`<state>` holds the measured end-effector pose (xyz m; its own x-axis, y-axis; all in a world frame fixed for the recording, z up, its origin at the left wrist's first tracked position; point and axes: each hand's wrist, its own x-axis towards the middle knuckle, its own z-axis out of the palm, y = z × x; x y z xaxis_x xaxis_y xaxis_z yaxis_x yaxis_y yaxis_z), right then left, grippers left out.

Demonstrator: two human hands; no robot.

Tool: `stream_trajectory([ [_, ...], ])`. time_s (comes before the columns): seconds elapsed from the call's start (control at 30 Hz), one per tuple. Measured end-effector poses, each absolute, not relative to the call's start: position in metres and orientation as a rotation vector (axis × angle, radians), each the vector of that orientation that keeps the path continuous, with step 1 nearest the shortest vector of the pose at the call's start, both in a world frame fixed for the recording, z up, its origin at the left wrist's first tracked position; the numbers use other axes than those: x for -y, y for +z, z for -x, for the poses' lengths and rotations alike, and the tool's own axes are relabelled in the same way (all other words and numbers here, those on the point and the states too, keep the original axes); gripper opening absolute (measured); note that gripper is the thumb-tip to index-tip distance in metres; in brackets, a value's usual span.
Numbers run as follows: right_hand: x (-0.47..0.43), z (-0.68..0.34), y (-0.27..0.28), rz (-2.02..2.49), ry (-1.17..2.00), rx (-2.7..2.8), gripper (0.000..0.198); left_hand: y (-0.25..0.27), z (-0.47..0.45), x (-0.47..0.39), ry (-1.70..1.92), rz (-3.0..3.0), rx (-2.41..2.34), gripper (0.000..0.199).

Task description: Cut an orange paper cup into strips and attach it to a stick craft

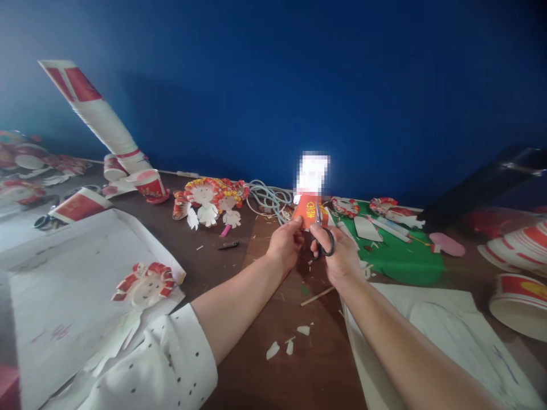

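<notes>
Around your hands the brown tabletop (239, 273) carried paper-cup dolls (211, 200), a coil of grey cable (267, 199), a green sheet (399, 256) and white paper scraps (290, 344). The red paper cup (306, 209) was held above the tabletop, your left hand (285, 246) pinching its side, your right hand (338, 256) with fingers through black-handled scissors (322, 236) at its edge

You have two hands, left (287, 244) and right (337, 256), one pair of scissors (321, 236), one red cup (308, 210) in hand, one green sheet (401, 256) far right, one tall cup stack (96, 111) far left.
</notes>
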<state>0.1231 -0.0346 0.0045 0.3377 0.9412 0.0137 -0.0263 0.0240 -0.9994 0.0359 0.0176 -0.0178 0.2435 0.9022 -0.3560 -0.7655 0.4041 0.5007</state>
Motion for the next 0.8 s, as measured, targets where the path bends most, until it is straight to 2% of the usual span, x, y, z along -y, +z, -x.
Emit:
stream_trajectory([
  [0.33,0.032,-0.125,0.002,1.308,0.946,0.897,0.035,-0.016,-0.035,-0.016,1.201,-0.314,-0.677,0.019],
  [0.8,0.034,-0.132,-0.012,1.287,0.965,0.95,0.029,-0.017,-0.035,-0.014,1.321,-0.58,-0.789,0.028],
])
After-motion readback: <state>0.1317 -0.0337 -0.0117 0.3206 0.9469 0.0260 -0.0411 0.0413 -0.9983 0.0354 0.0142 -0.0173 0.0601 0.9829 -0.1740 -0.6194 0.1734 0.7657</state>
